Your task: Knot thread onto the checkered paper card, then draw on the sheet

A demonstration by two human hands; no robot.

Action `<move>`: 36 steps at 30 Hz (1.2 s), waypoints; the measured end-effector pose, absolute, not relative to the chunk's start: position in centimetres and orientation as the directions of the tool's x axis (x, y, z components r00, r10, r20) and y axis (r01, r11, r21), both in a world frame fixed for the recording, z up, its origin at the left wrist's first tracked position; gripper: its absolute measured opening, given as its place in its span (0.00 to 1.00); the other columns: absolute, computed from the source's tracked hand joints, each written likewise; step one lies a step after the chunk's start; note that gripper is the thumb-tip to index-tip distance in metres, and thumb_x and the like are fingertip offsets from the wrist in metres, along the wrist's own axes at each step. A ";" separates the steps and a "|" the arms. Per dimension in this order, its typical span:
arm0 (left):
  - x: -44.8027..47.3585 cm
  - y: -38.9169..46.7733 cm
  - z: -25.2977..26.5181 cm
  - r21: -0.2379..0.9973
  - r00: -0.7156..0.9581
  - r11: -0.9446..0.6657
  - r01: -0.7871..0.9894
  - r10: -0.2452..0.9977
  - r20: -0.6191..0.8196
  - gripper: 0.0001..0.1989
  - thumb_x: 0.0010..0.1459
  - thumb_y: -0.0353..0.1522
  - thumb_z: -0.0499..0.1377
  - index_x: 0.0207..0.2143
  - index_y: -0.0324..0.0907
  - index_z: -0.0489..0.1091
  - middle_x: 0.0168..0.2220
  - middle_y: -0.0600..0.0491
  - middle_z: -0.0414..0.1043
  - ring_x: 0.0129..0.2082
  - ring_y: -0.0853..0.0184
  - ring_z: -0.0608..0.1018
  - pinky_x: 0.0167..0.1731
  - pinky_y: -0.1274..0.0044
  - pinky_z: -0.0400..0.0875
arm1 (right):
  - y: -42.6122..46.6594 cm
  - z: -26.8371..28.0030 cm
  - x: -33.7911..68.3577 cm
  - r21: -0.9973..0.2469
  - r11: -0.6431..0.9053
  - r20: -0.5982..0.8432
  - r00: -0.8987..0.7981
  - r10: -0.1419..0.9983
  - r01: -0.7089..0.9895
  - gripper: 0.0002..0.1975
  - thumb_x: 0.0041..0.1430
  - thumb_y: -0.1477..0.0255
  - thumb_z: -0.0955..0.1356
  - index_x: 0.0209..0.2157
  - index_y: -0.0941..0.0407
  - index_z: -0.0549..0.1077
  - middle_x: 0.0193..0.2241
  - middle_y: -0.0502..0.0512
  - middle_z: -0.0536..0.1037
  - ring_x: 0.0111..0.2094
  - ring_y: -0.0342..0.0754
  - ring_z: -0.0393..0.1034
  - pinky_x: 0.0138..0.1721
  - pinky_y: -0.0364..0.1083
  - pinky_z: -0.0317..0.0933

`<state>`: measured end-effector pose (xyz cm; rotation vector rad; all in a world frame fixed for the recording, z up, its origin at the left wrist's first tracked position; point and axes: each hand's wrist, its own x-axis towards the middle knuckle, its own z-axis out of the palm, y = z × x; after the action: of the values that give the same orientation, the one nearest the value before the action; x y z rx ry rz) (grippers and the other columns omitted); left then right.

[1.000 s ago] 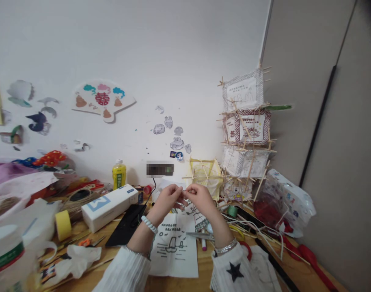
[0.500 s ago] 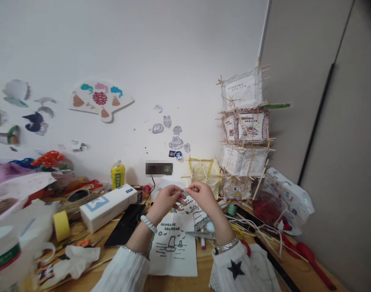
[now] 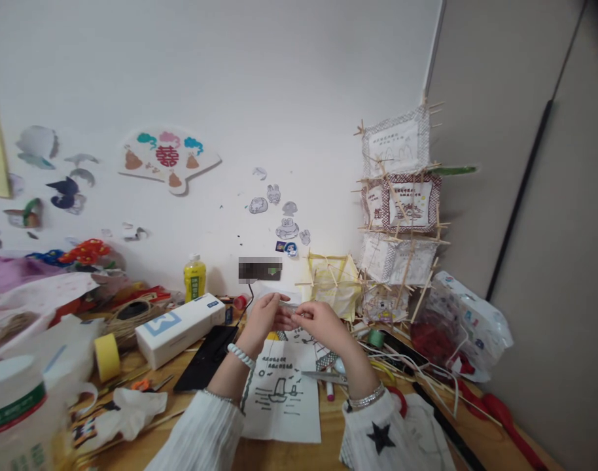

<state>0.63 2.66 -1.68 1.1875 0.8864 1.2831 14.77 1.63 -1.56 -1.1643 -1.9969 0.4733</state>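
Above the drawn-on paper, my left hand (image 3: 269, 317) and my right hand (image 3: 321, 322) meet at the fingertips. The fingers of the right hand are pinched together near the left fingers. The left hand is curled, thumb toward its fingers. Whatever lies between the fingertips is too small to make out. Beneath them lies a white sheet (image 3: 282, 409) with a black ink sailboat drawing and handwriting. To its right are a pair of scissors (image 3: 326, 377), blades pointing left, and a marker with a pink end (image 3: 330, 392).
A tiered stick-and-paper structure (image 3: 402, 203) stands at the back right, beside a yellow gauze-covered frame (image 3: 332, 284). Leftward are a white box (image 3: 181, 330), yellow tape (image 3: 106, 358), a drink bottle (image 3: 195, 278) and a large jar (image 3: 14, 412). White cables (image 3: 417, 366) lie right.
My view has shifted slightly, so the scene sits a little further right. The left fingers have drawn closer together, and the thin dark strand seen between the hands no longer shows clearly.
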 end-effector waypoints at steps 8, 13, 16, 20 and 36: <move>0.1 2.4 -1.5 0.985 0.088 -0.054 -0.165 0.994 0.069 0.09 0.60 0.37 0.44 0.36 0.42 0.58 0.13 0.59 0.65 0.14 0.66 0.75 0.17 0.78 0.69 | 1.1 -1.4 14.9 -0.522 0.601 0.459 -0.395 0.796 0.606 0.14 0.55 0.65 0.62 0.23 0.58 0.73 0.18 0.47 0.66 0.21 0.39 0.54 0.22 0.39 0.45; -0.2 2.9 -1.8 0.994 0.056 -0.047 -0.096 0.997 0.052 0.11 0.59 0.38 0.42 0.39 0.43 0.57 0.12 0.59 0.65 0.12 0.65 0.73 0.12 0.79 0.65 | 0.9 -1.3 14.8 -0.452 0.630 0.442 -0.456 0.773 0.631 0.13 0.55 0.67 0.62 0.25 0.57 0.74 0.18 0.48 0.68 0.21 0.40 0.55 0.22 0.39 0.44; -0.3 3.0 -2.0 0.994 0.053 -0.044 -0.100 0.997 0.049 0.11 0.59 0.38 0.41 0.38 0.43 0.57 0.11 0.59 0.65 0.11 0.65 0.73 0.11 0.80 0.64 | 1.0 -1.6 14.7 -0.423 0.641 0.423 -0.486 0.765 0.641 0.12 0.55 0.69 0.62 0.25 0.56 0.75 0.17 0.48 0.68 0.20 0.40 0.56 0.21 0.39 0.43; -0.6 3.3 -2.3 0.993 0.075 -0.032 -0.116 0.996 0.041 0.11 0.59 0.39 0.43 0.36 0.43 0.57 0.10 0.59 0.64 0.10 0.66 0.72 0.12 0.79 0.64 | 1.1 -1.8 14.8 -0.391 0.673 0.414 -0.533 0.738 0.628 0.10 0.54 0.70 0.63 0.25 0.56 0.74 0.18 0.47 0.69 0.21 0.40 0.58 0.22 0.39 0.44; -0.8 4.4 -3.2 0.936 -0.013 -0.047 -0.349 0.999 0.045 0.10 0.49 0.34 0.46 0.17 0.44 0.51 0.06 0.58 0.58 0.04 0.73 0.59 0.07 0.83 0.49 | 0.0 -1.9 12.6 -0.292 0.711 0.343 -0.624 0.702 0.639 0.09 0.51 0.78 0.64 0.20 0.57 0.72 0.20 0.49 0.72 0.23 0.41 0.60 0.24 0.40 0.45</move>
<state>-0.85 4.42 -3.19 0.9717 0.9233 1.3943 12.56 0.04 -1.88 -1.0319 -2.4839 0.1961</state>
